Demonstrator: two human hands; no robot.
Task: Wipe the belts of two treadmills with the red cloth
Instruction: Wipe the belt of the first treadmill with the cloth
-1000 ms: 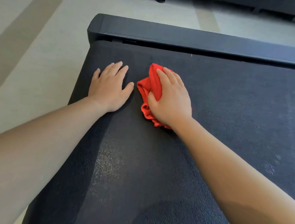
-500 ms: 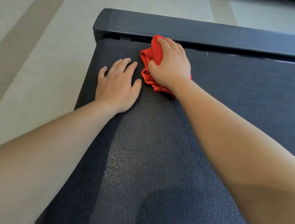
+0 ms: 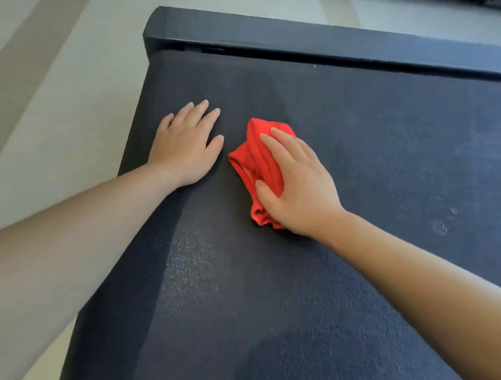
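Plainly, the right hand [image 3: 301, 188] lay on top of the red cloth [image 3: 261, 157], which was bunched into a wad on the belt [image 3: 368, 139] toward its left side, a little short of the dark end cover [image 3: 316, 41]. Its fingers draped over the folds, lightly bent, with the thumb hooked against the near edge, so the wad was grasped and pressed down at once. That hold, I judged, let the palm bear on the fabric without it unrolling under a stroke. The left hand [image 3: 186, 151] rested just beside the cloth without touching it, palm down, fingers released and flat on the belt close to its left edge (most likely a prop for the leaning body, perhaps also a check on the belt sliding). Pale dusty marks [image 3: 440, 226] showed well to the right, so this belt seemed only partly wiped.
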